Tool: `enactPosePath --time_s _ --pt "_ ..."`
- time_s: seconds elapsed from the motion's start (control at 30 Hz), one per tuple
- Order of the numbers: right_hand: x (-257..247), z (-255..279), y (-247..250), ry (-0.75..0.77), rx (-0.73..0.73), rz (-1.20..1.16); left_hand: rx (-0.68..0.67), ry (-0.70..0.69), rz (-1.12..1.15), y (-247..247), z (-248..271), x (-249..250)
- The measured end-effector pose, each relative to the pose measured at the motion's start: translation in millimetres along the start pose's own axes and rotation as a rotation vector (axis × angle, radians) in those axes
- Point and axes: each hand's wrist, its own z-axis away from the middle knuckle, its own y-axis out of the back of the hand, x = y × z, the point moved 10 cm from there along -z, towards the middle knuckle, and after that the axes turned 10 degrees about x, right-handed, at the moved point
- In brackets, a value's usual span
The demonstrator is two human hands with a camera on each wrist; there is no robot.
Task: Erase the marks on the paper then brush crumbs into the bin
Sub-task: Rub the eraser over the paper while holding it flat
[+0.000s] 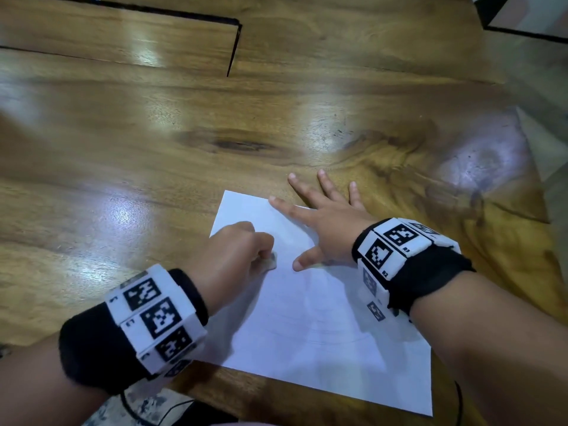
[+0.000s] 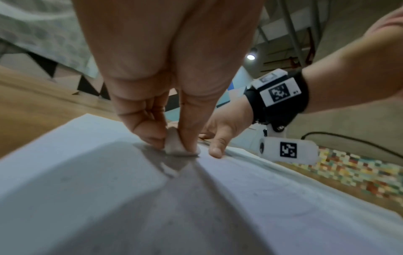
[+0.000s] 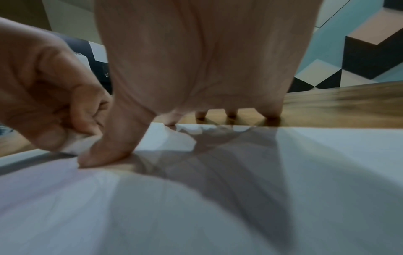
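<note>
Pinching a small soft eraser [image 2: 177,145] in left hand [image 1: 236,256] against thin, crease-prone paper [image 1: 322,318] on wooden table [image 1: 153,149]; right hand [image 1: 325,226] splayed flat, pinning far corner. Best gripped low, rubbed lightly.

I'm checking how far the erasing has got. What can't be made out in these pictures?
- Marks on the paper: too faint in the head view, blurred in both wrist views.
- Eraser: mostly hidden by the left hand.
- Crumbs: too small to see.
- Bin: outside every view.
- Right hand: its palm hides the paper beneath.
</note>
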Motion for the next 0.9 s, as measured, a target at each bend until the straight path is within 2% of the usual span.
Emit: enactPosePath --time_s 0.17,0.3,0.33,0.43,0.57,0.63,0.73,0.77,0.9 --pt "10 1 9 0.032 0.081 -0.094 0.034 0.060 -0.025 0 3 -3" --pt "16 3 8 0.032 0.108 -0.086 -0.077 0.129 0.011 3 -12 -7" --pt "15 3 7 0.035 0.108 -0.080 -0.065 0.163 0.030 9 -21 -10" --pt "16 3 8 0.031 0.103 -0.081 0.103 0.231 0.074 31 -49 -17" --pt "16 3 7 0.029 0.089 -0.072 0.149 0.212 0.070 26 -56 -13" --pt "17 2 7 0.027 0.088 -0.072 0.110 0.164 0.068 22 -46 -10" --pt "17 2 6 0.031 0.091 -0.067 -0.102 0.122 0.055 7 -32 -5" --pt "18 2 6 0.030 0.093 -0.069 -0.110 0.139 0.068 8 -34 -7" --pt "17 1 5 0.029 0.091 -0.060 0.107 0.237 0.057 25 -55 -11"
